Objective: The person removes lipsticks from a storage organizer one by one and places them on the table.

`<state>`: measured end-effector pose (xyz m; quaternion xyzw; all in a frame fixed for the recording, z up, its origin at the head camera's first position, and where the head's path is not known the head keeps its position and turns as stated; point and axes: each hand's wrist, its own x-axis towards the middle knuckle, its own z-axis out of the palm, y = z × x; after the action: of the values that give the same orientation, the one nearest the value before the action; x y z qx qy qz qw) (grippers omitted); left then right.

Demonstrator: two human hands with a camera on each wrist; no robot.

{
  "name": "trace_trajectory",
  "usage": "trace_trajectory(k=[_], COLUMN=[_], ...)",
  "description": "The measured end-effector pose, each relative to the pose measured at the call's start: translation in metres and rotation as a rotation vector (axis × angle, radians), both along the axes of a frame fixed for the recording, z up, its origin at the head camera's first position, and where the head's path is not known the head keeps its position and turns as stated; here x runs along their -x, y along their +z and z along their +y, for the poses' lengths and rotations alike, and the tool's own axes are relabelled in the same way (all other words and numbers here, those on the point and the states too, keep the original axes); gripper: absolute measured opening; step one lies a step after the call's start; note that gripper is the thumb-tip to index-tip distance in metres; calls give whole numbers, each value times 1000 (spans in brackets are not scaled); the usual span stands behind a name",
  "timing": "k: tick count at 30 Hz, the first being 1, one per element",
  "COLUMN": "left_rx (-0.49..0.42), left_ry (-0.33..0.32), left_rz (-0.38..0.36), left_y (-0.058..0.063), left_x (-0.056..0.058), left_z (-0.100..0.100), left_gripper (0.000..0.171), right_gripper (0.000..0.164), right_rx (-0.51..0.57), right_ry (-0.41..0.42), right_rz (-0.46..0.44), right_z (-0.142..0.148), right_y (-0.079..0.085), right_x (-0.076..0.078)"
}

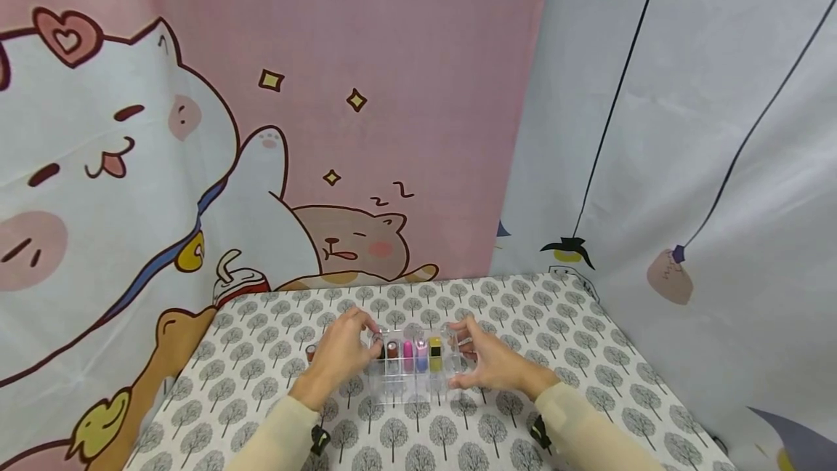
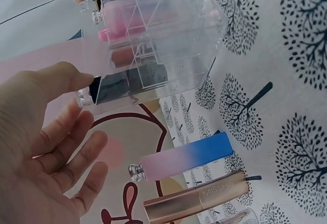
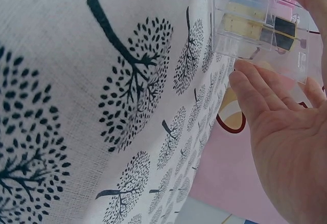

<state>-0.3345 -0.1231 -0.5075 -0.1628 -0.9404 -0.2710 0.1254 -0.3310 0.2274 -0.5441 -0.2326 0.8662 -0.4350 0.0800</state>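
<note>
A clear divided organizer [image 1: 399, 388] stands on the table between both hands. Its back row holds a dark tube [image 2: 110, 88] with a clear knob, a brown-capped tube [image 1: 393, 349], a bright pink tube [image 1: 408, 356], a pink-and-blue tube [image 1: 421, 356] and a yellow tube with a black band [image 1: 435, 355]. At the back left corner, my left hand [image 1: 344, 346] pinches the knobbed top of the dark tube with thumb and index finger; its other fingers are loosely bent. On the opposite side, my right hand [image 1: 492, 358] holds the organizer's end between thumb and fingers.
Left of the organizer lie a pink-to-blue tube [image 2: 186, 156] with a clear knob and a rose-gold tube [image 2: 196, 197], partly behind my left hand in the head view. A tree-print cloth [image 1: 418, 449] covers the table. Cartoon-printed curtains [image 1: 445, 129] hang behind and at the sides.
</note>
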Motion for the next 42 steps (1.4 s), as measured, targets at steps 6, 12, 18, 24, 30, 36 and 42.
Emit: trace_trajectory(k=[6,12,18,24,30,36,42], left_rx=[-79,-132,-193,-227,-257,-268,-267], left_ry=[-8,-30,-59,-69,-90,-125,-146], left_rz=[7,43,73,123,173,235,299], left_y=[-1,-2,-4,-7,-5,-7,-6], left_x=[2,0,1,2,2,3,4], left_z=[-1,-2,-2,-3,-3,-4,-7], left_gripper=[23,21,22,23,25,27,28], right_gripper=[106,104,102,110,105,100,97], right_rx=[-19,-37,-58,-161,-297,-318,-284], right_ry=[0,8,-4,-18,40,59,52], right_rz=[-4,-12,-7,91,334,406,437], right_z=[0,0,-1,-3,-5,-5,-7], right_y=[1,4,8,11,14,12,10], right_x=[-1,-2,-4,-9,-11,-13,-14])
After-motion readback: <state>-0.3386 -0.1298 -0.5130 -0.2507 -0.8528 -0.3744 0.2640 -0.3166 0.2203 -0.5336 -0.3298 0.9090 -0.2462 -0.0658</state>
